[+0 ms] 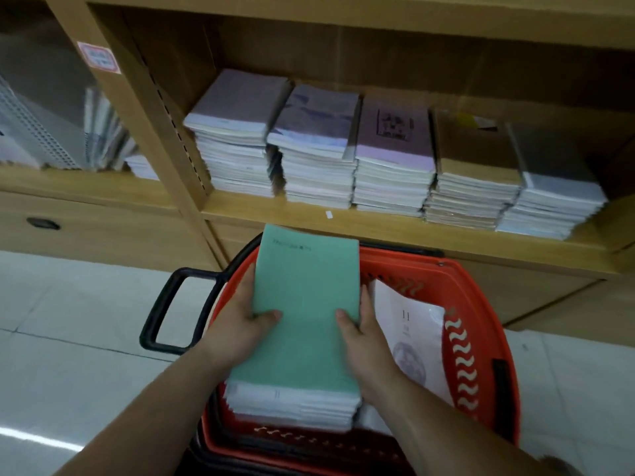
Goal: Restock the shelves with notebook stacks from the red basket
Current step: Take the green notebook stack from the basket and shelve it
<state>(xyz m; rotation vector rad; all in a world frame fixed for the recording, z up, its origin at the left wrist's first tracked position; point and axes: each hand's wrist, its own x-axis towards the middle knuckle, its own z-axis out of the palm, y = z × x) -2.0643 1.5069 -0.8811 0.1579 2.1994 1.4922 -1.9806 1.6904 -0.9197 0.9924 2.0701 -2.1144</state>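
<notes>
Left grip (240, 324): closed on the left side of the stack (302, 304). My thumb lies on the green cover and my fingers run down the long edge.

Right grip (366, 341): closed on the right side of the same stack, thumb on the cover, fingers down the edge.

Stack: notebooks with a green top cover, held between both grips over the basket (481, 304). White page edges face me at the near end. The far end points at the shelf (378, 228) and overlaps the basket's far rim in the picture. I cannot tell whether its underside rests on anything in the basket.

Basket: red, standing on the pale tiled floor (68, 338) just in front of the shelf unit. A black handle (165, 310) sticks out at its left side. A white packet (412, 331) leans against the right wall inside, just beside my right grip.

Shelf: wooden, and it carries five piles in a row along its front edge.
- The left pile (237, 132) sits near the left upright and has a pale lilac cover.
- The second pile (316, 121) and third pile (395, 139) are also lilac on top.
- The fourth pile (474, 152) is brown on top.
- The fifth pile (553, 173), at the right end, is grey on top.
- Each pile touches or sits just beside the next.
</notes>
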